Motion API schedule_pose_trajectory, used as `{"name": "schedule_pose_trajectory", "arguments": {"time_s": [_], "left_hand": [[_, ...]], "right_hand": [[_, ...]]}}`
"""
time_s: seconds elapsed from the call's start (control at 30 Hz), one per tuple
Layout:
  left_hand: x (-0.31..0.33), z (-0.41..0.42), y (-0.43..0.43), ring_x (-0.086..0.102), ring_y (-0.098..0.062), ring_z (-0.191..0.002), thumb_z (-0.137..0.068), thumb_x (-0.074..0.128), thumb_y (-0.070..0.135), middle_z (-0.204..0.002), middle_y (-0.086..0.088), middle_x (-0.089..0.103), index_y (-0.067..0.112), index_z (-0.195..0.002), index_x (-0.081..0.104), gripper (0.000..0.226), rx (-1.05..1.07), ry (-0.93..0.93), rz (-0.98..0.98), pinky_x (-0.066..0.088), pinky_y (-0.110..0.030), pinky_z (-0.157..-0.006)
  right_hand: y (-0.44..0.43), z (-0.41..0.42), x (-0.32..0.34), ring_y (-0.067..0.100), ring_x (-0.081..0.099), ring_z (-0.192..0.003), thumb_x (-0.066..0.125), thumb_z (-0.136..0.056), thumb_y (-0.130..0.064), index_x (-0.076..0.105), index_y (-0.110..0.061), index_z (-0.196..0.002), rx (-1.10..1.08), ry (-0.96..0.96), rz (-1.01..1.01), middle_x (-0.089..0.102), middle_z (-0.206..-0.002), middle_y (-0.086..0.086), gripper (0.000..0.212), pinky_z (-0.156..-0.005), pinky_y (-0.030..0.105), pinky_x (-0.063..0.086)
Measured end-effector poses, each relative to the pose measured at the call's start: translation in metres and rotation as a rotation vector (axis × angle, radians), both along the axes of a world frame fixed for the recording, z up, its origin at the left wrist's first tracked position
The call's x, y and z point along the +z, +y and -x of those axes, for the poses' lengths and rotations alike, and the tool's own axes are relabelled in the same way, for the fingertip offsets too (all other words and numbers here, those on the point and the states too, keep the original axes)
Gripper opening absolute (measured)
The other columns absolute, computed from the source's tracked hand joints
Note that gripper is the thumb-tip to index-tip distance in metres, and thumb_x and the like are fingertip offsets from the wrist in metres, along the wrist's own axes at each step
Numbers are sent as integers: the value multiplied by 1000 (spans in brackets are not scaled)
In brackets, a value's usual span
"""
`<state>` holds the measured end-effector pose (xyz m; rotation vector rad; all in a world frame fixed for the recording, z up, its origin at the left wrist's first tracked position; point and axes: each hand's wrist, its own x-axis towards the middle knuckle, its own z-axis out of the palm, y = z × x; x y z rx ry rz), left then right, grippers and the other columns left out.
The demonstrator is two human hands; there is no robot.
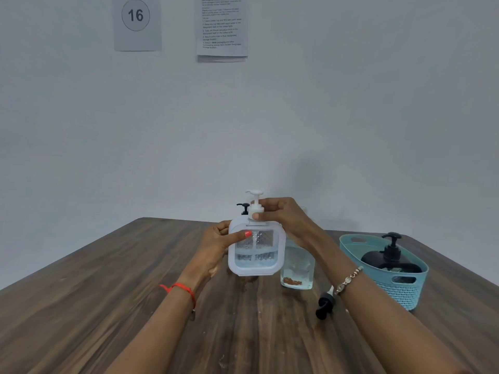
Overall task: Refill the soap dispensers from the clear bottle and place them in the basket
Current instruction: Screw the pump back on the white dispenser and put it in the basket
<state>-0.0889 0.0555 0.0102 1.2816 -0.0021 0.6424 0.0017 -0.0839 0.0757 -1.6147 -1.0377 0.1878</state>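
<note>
A square white dispenser with a clear window (256, 255) is held just above the table, about half full of clear liquid. My left hand (218, 247) grips its left side. My right hand (283, 217) is closed on the collar of its white pump (255, 203). Behind it a second white dispenser with a black pump (244, 209) is mostly hidden. The clear bottle (297, 268) stands to the right, partly behind my right wrist, with liquid in it. A black dispenser (388, 259) stands in the teal basket (405, 290) at the right.
A loose black pump cap (325, 306) lies on the wooden table (108, 306) between the clear bottle and the basket. A grey wall with two paper sheets stands behind the table's far edge.
</note>
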Motion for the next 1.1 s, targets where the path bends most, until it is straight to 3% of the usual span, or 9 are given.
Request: {"name": "schedule_pose_trajectory", "arguments": {"time_s": [0.13, 0.23, 0.37, 0.47, 0.57, 0.73, 0.8, 1.0, 1.1], "left_hand": [[1, 0, -1, 71, -21, -76, -65, 74, 0, -91, -11, 73, 0, -102, 65, 37, 20, 3, -23, 58, -29, -62], [-1, 1, -3, 71, -20, -72, -71, 70, -4, -83, -9, 74, 2, -95, 68, 25, 18, 2, -23, 57, -27, -59], [-5, 3, -1, 71, -20, -71, -73, 69, -5, -84, -10, 73, 0, -97, 67, 25, 29, 10, 7, 57, -27, -58], [-5, 3, -2, 71, -19, -70, -71, 70, -6, -83, -9, 73, 0, -96, 66, 26, 26, 6, 0, 56, -26, -57], [-1, 2, -5, 71, -19, -72, -69, 72, -5, -84, -9, 74, 2, -95, 67, 27, 26, 0, -5, 56, -26, -58], [-1, 2, -4, 71, -23, -79, -65, 74, 0, -94, -14, 72, -1, -104, 66, 40, 1, 4, 9, 58, -29, -63], [-2, 1, -4, 70, -24, -79, -64, 75, 1, -96, -16, 71, -2, -104, 65, 42, 14, 12, 2, 58, -30, -63], [-4, 0, -8, 71, -20, -71, -70, 72, -4, -85, -12, 73, -2, -98, 67, 28, 26, 14, 3, 56, -26, -57], [-6, -2, -10, 71, -20, -67, -70, 72, -2, -86, -14, 72, -4, -99, 66, 29, 61, 29, 6, 55, -25, -54]], "right_hand": [[7, 6, -3, 17, 66, -71, 86, -59, -21, 72, -8, -88, -192, -64, -46, 71, -80, 6, 35, -69, 29, 54], [11, 11, -4, 0, 53, -49, 82, -65, -27, 66, -13, -65, -184, -143, 2, 61, -56, -5, 21, -52, 12, 42], [1, 3, 1, 17, 66, -81, 73, -76, -11, 72, -4, -95, 23, 25, 35, 72, -90, 11, 20, -80, 29, 52], [2, 1, -1, 10, 66, -69, 81, -66, -14, 72, -14, -76, -78, -12, -5, 72, -77, 0, 14, -72, 25, 54], [7, 5, -7, 10, 56, -56, 86, -59, -21, 63, -13, -68, -188, -41, -83, 62, -66, 1, 26, -59, 22, 47], [1, 2, -3, 19, 67, -86, 73, -75, -10, 70, -8, -100, 38, 26, -6, 71, -94, 6, 25, -85, 33, 53], [-1, -1, -4, 17, 69, -83, 75, -72, -6, 71, -6, -98, 40, 42, -27, 73, -92, 6, 26, -83, 31, 55], [8, 14, -5, 11, 63, -62, 88, -56, -19, 69, -12, -73, -269, 5, -41, 66, -69, -3, 27, -67, 28, 53], [17, 19, -9, 9, 56, -60, 88, -56, -24, 67, -4, -79, -405, -87, -53, 62, -70, 0, 36, -54, 18, 44]]}}
